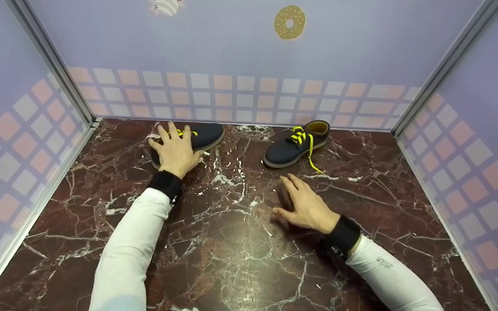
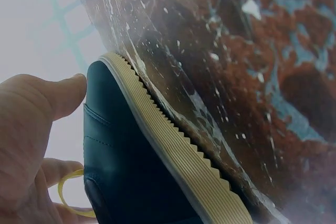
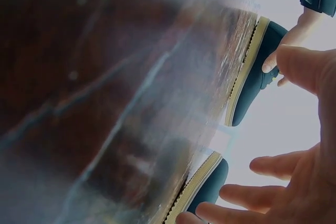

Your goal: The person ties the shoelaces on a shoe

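Note:
Two dark navy shoes with yellow laces and pale ridged soles lie on the marble-patterned surface. My left hand (image 1: 174, 152) is spread over the left shoe (image 1: 209, 134), covering much of its rear. In the left wrist view, the thumb is by the dark upper (image 2: 121, 145) and a yellow lace loop (image 2: 65, 192) shows beside the fingers. The right shoe (image 1: 284, 149) points toward the front left, one lace end (image 1: 313, 160) trailing onto the surface. Below it my right hand (image 1: 311, 208) holds nothing, fingers slightly bent and apart.
Under everything is a dark red marble-patterned surface (image 1: 231, 242) with pale veins. A lilac back wall (image 1: 231, 47) with pink and white squares stands just behind the shoes. Side walls (image 1: 482, 172) close off left and right.

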`<state>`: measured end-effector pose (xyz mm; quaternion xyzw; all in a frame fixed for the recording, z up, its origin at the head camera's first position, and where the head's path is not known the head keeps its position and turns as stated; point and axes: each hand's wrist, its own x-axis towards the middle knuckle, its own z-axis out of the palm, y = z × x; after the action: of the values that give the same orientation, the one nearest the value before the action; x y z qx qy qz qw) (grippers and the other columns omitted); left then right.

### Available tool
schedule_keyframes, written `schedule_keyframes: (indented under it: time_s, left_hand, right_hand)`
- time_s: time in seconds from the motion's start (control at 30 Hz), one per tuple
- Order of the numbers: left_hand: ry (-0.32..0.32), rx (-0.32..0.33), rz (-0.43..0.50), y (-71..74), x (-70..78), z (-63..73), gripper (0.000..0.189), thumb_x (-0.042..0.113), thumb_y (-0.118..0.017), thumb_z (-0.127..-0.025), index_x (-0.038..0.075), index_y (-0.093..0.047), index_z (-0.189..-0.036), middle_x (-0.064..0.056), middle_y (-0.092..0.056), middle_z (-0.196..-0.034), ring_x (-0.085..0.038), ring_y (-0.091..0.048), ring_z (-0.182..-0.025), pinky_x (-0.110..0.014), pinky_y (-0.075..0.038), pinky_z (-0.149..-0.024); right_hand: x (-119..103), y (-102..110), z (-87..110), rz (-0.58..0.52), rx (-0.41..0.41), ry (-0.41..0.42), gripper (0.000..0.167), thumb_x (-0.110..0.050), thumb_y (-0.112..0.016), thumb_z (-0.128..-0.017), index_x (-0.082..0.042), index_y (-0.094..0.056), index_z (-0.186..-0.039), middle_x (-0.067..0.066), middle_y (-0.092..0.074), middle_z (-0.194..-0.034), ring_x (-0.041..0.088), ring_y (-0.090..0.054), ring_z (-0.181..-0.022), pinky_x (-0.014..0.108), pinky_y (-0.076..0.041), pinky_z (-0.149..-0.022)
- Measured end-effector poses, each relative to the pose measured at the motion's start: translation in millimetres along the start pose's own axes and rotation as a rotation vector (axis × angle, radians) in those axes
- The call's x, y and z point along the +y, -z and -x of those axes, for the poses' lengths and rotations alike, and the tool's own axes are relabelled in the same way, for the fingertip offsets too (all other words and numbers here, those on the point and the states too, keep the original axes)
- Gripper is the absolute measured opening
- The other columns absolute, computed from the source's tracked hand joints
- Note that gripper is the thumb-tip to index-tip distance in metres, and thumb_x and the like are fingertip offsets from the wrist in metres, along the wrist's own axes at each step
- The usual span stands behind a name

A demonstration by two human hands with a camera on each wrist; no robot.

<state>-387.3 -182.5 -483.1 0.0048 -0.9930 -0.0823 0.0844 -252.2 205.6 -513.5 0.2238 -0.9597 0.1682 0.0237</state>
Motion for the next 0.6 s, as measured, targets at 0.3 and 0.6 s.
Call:
schedule_keyframes:
  time_s: [0.3,0.6]
  left_hand:
    - [0.012,-0.03,-0.006,1.3,-2.2,-6.7,0.099,0.055,-0.078,-0.1,0.009,-0.032,-0.176,-0.041,-0.019,-0.181,-0.071,-0.014,-0.166,-0.096,-0.021,-0.122]
    - [0.029,-0.065,-0.012,4.0,-7.6,-14.9,0.097,0.053,-0.076,-0.102,0.007,-0.032,-0.175,-0.043,-0.022,-0.178,-0.072,-0.025,-0.161,-0.093,-0.027,-0.122]
  right_hand:
    - [0,0,1.2,-0.015,-0.001,0.011,0.099,-0.053,-0.081,-0.099,-0.002,-0.038,-0.173,0.032,-0.041,-0.175,0.055,-0.049,-0.157,0.07,-0.051,-0.12]
    - [1,1,1.2,-0.017,-0.001,0.022,0.1,-0.05,-0.081,-0.099,-0.001,-0.036,-0.173,0.034,-0.041,-0.175,0.056,-0.049,-0.157,0.068,-0.049,-0.125]
